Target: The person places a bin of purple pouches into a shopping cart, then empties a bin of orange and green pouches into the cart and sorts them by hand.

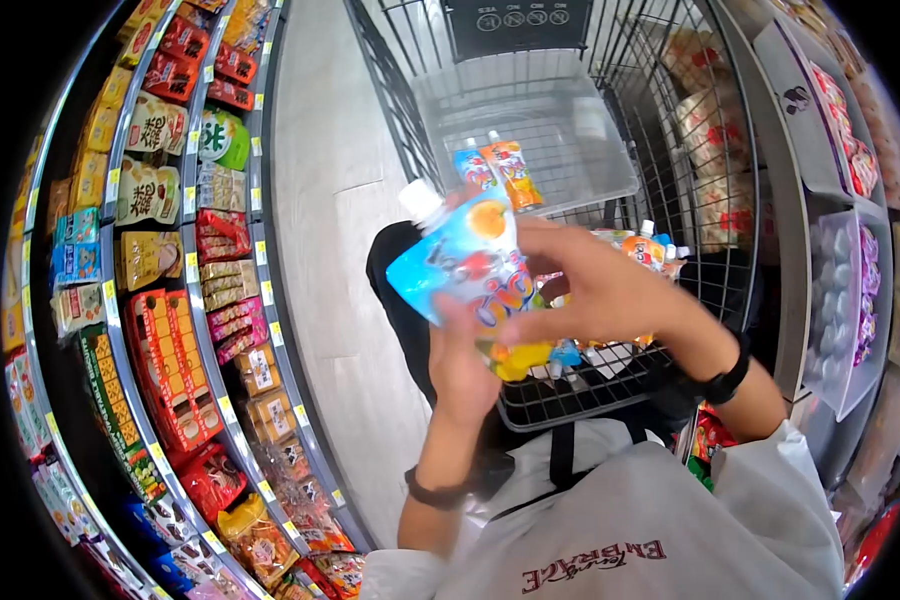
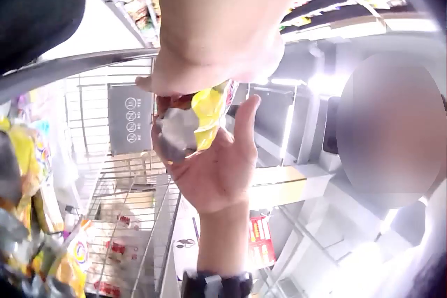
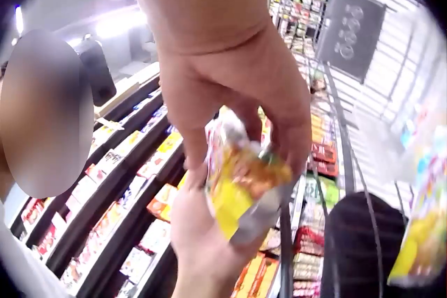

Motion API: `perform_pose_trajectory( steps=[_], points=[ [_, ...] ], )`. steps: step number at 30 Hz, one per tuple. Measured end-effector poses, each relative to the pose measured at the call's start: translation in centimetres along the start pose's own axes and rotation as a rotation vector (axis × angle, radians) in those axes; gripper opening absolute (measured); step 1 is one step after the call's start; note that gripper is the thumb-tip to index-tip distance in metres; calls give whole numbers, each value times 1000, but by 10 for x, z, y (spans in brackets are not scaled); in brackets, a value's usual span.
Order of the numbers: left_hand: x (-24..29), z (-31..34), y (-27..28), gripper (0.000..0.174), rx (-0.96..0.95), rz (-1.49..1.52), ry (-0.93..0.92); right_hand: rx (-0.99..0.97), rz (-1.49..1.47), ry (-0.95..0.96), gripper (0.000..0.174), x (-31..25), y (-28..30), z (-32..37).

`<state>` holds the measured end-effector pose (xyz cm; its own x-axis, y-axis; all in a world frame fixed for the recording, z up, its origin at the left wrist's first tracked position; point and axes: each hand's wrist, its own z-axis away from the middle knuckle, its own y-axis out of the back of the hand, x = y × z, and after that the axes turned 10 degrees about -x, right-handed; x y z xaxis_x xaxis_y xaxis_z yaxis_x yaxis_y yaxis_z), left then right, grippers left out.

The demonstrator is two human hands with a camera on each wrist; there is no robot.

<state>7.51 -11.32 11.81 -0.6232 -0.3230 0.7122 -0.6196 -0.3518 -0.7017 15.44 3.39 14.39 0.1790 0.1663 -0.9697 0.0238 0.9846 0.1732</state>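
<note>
A spouted drink pouch (image 1: 457, 262), light blue and yellow with an orange printed on it, tilts in front of me with its white cap up. My left hand (image 1: 462, 365) holds it from below, thumb on the front. The right hand (image 1: 605, 285) grips its other side, thumb in front and fingers curled at the edge. From the right wrist, the pouch's yellow and silver bottom (image 3: 244, 190) shows between the right hand (image 3: 244, 88) and left hand (image 3: 199, 228). In the left wrist view, the right hand (image 2: 216, 176) reaches round the pouch (image 2: 208, 113).
A black wire shopping cart (image 1: 560, 405) stands ahead. Its clear plastic tray (image 1: 595, 190) carries a blue pouch (image 1: 475, 172) and an orange pouch (image 1: 512, 172); several more pouches (image 1: 642, 248) lie in the basket. Snack shelves (image 1: 192, 250) line the left; hanging bins (image 1: 838, 300) are at right.
</note>
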Motion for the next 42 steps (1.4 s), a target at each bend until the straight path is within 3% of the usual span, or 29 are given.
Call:
perform_pose_trajectory(
  steps=[1, 2, 3, 6, 7, 8, 10, 12, 16, 18, 22, 25, 27, 29, 31, 34, 36, 39, 42],
  points=[
    [-1, -5, 2, 68, -55, -265, 18, 37, -252, -74, 46, 3, -8, 2],
    [0, -8, 4, 71, -103, -531, 38, 39, -251, -75, 46, 12, -8, 2],
    [2, -14, 7, 71, -104, -531, 41, 117, -283, -88, 46, 23, -4, 2],
    [10, -38, 18, 62, -96, -1385, -308, 377, -181, -282, 42, 27, 45, -17],
    [9, -43, 21, 42, -77, -1512, -373, 452, -105, -337, 38, 50, 67, -30],
    [4, -44, 30, 42, -76, -1512, -372, 530, -29, -387, 35, 83, 89, -46],
    [-9, -47, 48, 26, -183, -1653, -330, 592, -212, -372, 32, 148, 116, -78],
    [-10, -51, 40, 26, -127, -1602, -303, 386, -218, -662, 24, 212, 143, -97],
    [-10, -49, 42, 30, -73, -1749, -299, 201, -84, -860, 18, 263, 130, -119],
    [-11, -50, 41, 27, -70, -1764, -307, -264, 865, -902, 18, 268, 122, -122],
    [-12, -51, 41, 26, -73, -1763, -336, -255, 1125, -736, 26, 295, 116, -129],
    [-11, -50, 39, 27, -76, -1798, -324, -154, 928, -811, 30, 265, 124, -130],
    [-12, -51, 41, 28, -79, -1804, -341, 31, 944, -639, 39, 188, 113, -122],
    [-13, -50, 42, 31, -70, -1811, -358, -134, 798, -705, 49, 111, 100, -103],
    [-14, -50, 41, 32, -62, -1810, -363, -68, 880, -572, 61, 64, 59, -63],
    [-13, -48, 40, 31, -79, -1782, -372, -317, 881, -665, 88, 44, -8, -20],
    [-12, -49, 38, 30, -75, -1771, -354, -363, 796, -664, 89, 57, -37, -3],
    [-11, -47, 39, 29, -76, -1767, -369, -97, 1132, -402, 82, 88, -64, 7],
    [-11, -48, 40, 28, -75, -1762, -378, -234, 1081, -311, 76, 93, -52, 9]
  ],
)
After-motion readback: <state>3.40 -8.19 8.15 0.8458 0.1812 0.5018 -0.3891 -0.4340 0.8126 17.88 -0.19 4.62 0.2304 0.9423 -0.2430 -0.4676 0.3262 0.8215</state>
